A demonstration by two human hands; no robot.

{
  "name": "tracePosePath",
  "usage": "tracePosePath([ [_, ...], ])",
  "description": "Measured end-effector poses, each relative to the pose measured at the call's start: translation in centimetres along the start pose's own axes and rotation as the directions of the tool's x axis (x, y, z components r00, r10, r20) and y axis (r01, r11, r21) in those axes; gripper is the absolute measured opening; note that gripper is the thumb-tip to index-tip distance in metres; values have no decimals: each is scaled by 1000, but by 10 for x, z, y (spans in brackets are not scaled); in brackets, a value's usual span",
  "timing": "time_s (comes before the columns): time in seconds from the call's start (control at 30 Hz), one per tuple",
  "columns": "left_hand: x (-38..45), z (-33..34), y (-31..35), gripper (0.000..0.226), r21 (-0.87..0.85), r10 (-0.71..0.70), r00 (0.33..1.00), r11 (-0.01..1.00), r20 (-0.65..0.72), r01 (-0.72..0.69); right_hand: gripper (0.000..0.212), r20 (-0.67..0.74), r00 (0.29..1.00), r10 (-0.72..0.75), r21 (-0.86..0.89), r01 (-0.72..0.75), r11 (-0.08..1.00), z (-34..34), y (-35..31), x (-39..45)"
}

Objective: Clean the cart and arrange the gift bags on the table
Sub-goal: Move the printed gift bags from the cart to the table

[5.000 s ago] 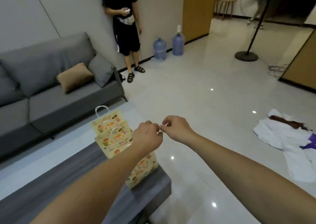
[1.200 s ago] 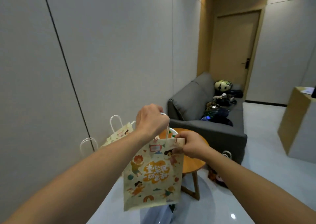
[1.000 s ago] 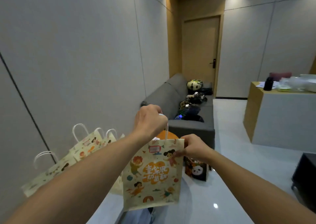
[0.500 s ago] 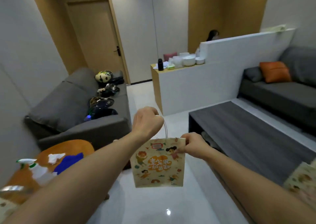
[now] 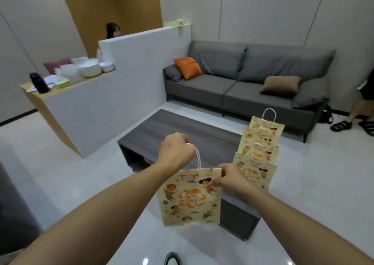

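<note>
At far left a counter [image 5: 85, 107] carries a black bottle [image 5: 39, 82], papers and white bowls [image 5: 89, 68], and a person's head shows behind the white partition [image 5: 141, 42] above it. Nearer the middle, the left hand [image 5: 176, 153] is raised with its fingers [image 5: 183, 138] curled tight round the white cord handle [image 5: 198, 155] of a gift bag [image 5: 190, 198], which hangs clear of the floor in front of the near end of the dark tabletop [image 5: 182, 135]. The bag is pale cream paper, flat and upright, printed with cartoon children, an orange cloud of lettering in the centre, a small framed label near the top and scattered bits of colour; its bottom edge sits level and the face looks smooth. The right hand [image 5: 232, 180] grips the bag's upper right corner, thumb on the printed face and the other fingers [image 5: 226, 166] folded over the rim, so both hands hold the same bag. Just right of it, four matching bags [image 5: 259, 153] stand upright in a row along the tabletop's right edge, one behind another, overlapping, the farthest showing its white loop handle above the rest. Behind the tabletop a grey sofa [image 5: 253, 82] runs along the wall with an orange cushion [image 5: 188, 67] at its left end and a brown cushion [image 5: 281, 84] toward its right. At far right, a standing person's leg and black sandals [image 5: 352, 126] show on the pale floor [image 5: 323, 184].
</note>
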State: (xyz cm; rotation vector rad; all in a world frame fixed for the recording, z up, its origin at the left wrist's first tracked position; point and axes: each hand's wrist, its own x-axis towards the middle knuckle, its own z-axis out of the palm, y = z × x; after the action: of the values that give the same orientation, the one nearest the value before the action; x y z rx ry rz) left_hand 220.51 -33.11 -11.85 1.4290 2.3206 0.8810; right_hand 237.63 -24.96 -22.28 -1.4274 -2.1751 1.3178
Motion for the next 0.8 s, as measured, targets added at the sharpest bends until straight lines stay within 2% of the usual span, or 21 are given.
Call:
tracePosePath([
  [0.17,78,24,4,13,-38,121,983,992,138,-117,17,-137,985,101,-14,-104,994,-20,8,51],
  [0.37,165,31,1,17,-51,210,944,978,254,-204,21,-209,960,188,-48,-202,978,-25,-6,110],
  [0.5,212,34,-7,17,-46,269,920,963,286,-267,11,-250,940,234,-44,-252,967,-18,-16,146],
  [0.8,303,64,-13,16,-31,298,888,951,350,-307,12,-264,923,279,-37,-299,953,-23,-18,224],
])
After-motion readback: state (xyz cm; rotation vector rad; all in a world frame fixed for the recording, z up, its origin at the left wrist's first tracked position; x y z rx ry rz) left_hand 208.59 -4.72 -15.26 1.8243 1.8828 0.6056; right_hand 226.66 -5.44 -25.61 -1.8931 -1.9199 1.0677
